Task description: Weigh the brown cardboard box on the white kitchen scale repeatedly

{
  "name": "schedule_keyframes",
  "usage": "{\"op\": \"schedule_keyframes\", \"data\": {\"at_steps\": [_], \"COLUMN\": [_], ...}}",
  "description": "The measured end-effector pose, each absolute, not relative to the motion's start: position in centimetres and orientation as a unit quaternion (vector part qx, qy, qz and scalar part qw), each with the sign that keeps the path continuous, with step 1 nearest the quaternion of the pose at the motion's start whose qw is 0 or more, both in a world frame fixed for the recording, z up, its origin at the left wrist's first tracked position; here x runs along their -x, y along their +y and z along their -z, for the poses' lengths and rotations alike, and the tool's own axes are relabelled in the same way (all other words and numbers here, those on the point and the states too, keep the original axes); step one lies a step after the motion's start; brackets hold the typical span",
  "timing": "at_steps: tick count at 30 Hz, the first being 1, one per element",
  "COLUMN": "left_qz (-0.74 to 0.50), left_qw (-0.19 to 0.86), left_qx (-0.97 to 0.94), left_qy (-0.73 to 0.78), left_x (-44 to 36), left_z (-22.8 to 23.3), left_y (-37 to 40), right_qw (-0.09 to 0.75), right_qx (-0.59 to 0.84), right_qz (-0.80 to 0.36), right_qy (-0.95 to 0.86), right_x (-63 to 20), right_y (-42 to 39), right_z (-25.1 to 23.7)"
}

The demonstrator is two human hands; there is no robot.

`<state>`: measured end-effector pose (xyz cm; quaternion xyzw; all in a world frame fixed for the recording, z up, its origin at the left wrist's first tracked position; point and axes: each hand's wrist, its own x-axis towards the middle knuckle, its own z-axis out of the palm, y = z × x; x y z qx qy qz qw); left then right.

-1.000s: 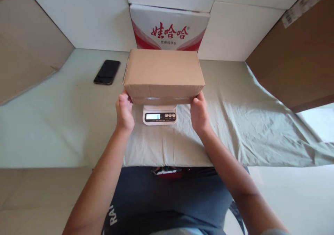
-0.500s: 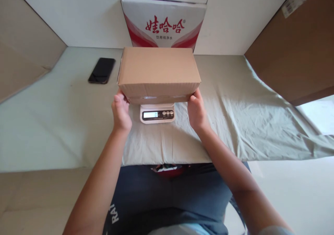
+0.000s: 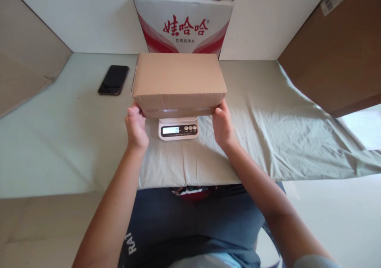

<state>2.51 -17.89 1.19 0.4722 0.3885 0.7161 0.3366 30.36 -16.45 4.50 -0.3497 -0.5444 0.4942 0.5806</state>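
Note:
A closed brown cardboard box with clear tape on its near side is gripped at both ends. My left hand holds its near left corner, and my right hand its near right corner; the fingers are partly hidden behind and under the box. Below the box is a white digital scale whose lit display reads 0. The box covers the scale's platform, so whether the two touch cannot be seen.
A black phone lies on the light green cloth to the left. Behind stands a white and red carton with red lettering. Large brown cardboard panels rise at the left and right.
The whole view has shifted slightly. Both hands keep their hold on the box above the scale, and the display still reads 0.

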Motion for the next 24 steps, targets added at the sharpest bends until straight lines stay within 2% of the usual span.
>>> {"op": "schedule_keyframes", "data": {"at_steps": [8,24], "left_qz": [-0.706,-0.703], "left_qw": [0.307,0.333], "left_qx": [-0.499,-0.491], "left_qy": [0.399,0.393], "left_x": [-2.9,-1.7], "left_z": [-1.8,-0.5], "left_y": [-17.9,-17.5], "right_qw": [0.574,0.577], "right_qx": [0.363,0.358], "right_qz": [-0.489,-0.488], "right_qy": [-0.548,-0.548], "right_x": [-30.3,-30.5], "right_y": [-16.0,-15.9], "right_z": [-4.0,-3.3]}}
